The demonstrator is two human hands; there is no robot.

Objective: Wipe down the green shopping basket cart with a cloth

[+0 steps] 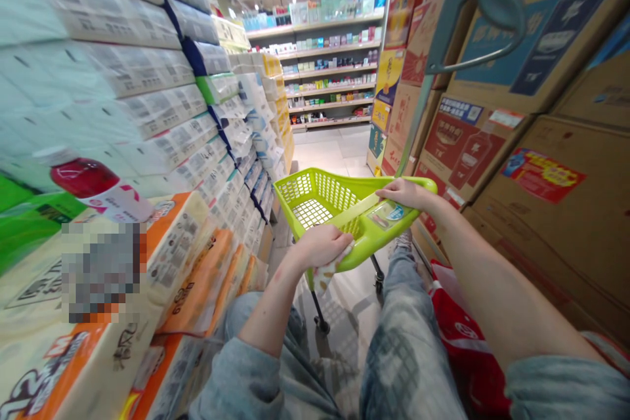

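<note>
In front of me stands a lime-green shopping cart [359, 254], its perforated basket [314, 211] showing a bare grid floor. My left hand [325, 246] is closed around the cart's near left rim. A white piece of cloth or tissue with a pale pattern [325, 275] hangs from under that hand. On the far right part of the rim, my right hand [401, 193] is closed with its fingers curled over the edge. A clear label panel [387, 214] lies between the two hands. The cart's dark legs end in casters [321, 325] on the floor.
Tall stacks of tissue packs [147, 72] line the left. A bottle with a red top part [98, 184] leans on nearer packs [172, 236]. Cardboard boxes [566, 203] rise at right, beside a grey handle on a pole [443, 33]. A red bag [462, 335] sits low right; shelves [335, 69] stand ahead.
</note>
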